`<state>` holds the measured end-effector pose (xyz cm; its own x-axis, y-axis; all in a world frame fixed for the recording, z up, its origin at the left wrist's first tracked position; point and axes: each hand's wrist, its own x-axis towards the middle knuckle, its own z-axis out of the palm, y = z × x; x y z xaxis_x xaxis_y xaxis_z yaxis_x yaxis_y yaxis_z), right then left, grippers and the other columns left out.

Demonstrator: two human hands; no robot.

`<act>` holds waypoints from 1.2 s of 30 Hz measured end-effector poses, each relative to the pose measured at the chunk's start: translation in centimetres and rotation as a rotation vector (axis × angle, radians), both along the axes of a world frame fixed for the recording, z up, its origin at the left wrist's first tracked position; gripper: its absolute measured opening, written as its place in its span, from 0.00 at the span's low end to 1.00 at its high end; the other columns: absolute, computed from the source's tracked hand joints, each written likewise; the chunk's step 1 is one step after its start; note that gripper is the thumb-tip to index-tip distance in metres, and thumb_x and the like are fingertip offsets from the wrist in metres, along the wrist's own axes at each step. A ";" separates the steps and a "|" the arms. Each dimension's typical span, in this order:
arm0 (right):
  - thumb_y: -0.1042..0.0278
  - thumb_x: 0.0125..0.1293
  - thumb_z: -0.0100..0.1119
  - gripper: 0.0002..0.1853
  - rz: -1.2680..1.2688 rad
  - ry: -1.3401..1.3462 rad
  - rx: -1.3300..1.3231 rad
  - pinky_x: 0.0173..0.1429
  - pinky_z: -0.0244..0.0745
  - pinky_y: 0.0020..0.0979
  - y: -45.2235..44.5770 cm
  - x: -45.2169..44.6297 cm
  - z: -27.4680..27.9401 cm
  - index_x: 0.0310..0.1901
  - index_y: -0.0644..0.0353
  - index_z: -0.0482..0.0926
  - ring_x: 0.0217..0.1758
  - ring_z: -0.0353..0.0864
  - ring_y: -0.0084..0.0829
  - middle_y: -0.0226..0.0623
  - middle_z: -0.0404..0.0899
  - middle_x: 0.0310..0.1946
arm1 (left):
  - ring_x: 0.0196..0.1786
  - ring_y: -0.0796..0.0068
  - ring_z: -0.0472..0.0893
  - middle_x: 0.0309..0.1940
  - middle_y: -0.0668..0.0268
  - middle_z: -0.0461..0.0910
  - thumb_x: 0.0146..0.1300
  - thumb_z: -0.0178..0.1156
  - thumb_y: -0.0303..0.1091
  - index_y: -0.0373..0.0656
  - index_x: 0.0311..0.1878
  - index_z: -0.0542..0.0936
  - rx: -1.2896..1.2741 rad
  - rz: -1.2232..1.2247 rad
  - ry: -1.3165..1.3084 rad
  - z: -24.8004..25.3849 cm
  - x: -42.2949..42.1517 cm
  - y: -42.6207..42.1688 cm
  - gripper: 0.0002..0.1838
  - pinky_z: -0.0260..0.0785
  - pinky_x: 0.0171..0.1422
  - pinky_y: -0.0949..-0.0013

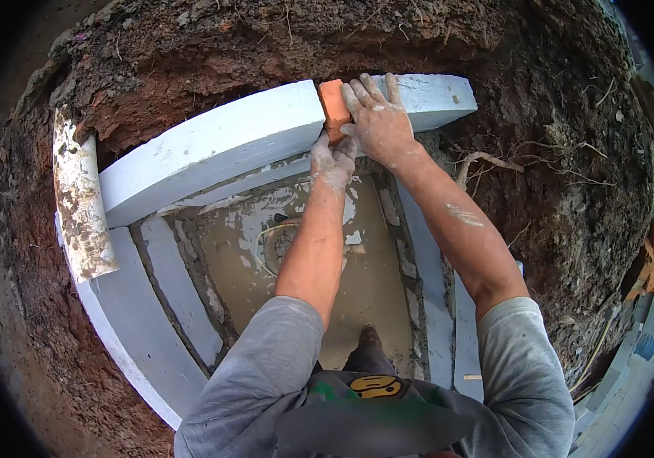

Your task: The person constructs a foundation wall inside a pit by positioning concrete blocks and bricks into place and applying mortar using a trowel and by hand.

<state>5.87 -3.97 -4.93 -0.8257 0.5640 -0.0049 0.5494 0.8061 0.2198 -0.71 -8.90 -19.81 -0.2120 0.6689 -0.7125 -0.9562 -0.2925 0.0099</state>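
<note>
An orange-red brick piece (pixel 333 103) stands in the gap between a long white block (pixel 220 130) and a shorter white block (pixel 437 95). From below, my left hand (pixel 332 162) grips the brick's lower end, its fingers partly hidden. My right hand (pixel 376 126) lies with fingers stretched over the near end of the shorter block, beside the brick. Its thumb reaches toward the brick's lower side. Grey mortar or mud coats both hands.
Walls of white blocks (pixel 151 305) surround a pit floor of muddy water (pixel 373 282), where a boot (pixel 369 336) stands. A mud-stained pipe (pixel 82 198) leans at the left. Soil with roots (pixel 487 160) rises behind and at the right.
</note>
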 end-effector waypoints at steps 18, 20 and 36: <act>0.58 0.64 0.49 0.32 0.108 -0.092 0.239 0.76 0.34 0.56 0.1 0.8 -0.7 0.66 0.69 0.61 0.76 0.48 0.42 0.47 0.64 0.66 | 0.46 0.63 0.78 0.45 0.57 0.76 0.70 0.48 0.40 0.36 0.51 0.71 -0.078 -0.049 0.000 2.1 0.2 0.0 0.16 0.77 0.49 0.61; 0.58 0.64 0.49 0.31 0.100 0.014 0.206 0.76 0.35 0.57 0.0 1.1 -1.2 0.66 0.67 0.62 0.75 0.50 0.41 0.45 0.65 0.65 | 0.47 0.63 0.78 0.46 0.57 0.76 0.70 0.47 0.39 0.36 0.51 0.71 -0.096 -0.072 0.036 2.2 0.0 -0.4 0.16 0.77 0.49 0.61; 0.53 0.64 0.52 0.32 0.024 0.024 0.137 0.75 0.32 0.61 -0.2 0.5 -0.8 0.67 0.60 0.62 0.76 0.49 0.37 0.38 0.65 0.66 | 0.36 0.73 0.80 0.35 0.62 0.81 0.68 0.55 0.46 0.36 0.50 0.78 -0.290 -0.501 0.958 9.3 -1.3 -9.2 0.21 0.73 0.42 0.71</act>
<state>6.36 -4.17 -5.75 -0.8379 0.5382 0.0908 0.5367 0.7825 0.3155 -2.01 -18.07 -10.53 -0.5101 0.6674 -0.5425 -0.5266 0.2564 0.8105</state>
